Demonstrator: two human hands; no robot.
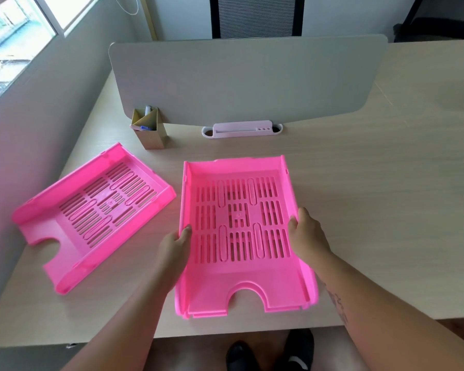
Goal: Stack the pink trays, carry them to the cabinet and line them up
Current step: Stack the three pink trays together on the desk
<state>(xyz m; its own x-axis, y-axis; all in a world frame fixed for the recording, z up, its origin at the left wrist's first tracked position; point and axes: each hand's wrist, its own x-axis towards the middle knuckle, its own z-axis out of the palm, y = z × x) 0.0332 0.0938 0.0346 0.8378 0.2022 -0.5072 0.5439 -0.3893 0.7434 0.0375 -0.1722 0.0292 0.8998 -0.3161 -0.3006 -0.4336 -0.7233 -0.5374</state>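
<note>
The pale desk [359, 183] carries two pink trays: the centre tray [241, 231], notch toward the person, is clasped on its long side walls by the left hand [176, 243] and right hand [307, 232]. The loose tray [91, 212] lies well to the left, long axis angled, nearer the left hand, near a pen holder [149, 128].

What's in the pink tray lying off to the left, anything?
Empty. The left tray lies flat on the desk, its slotted bottom bare, no hand on it. Both hands grip the other tray.
</note>
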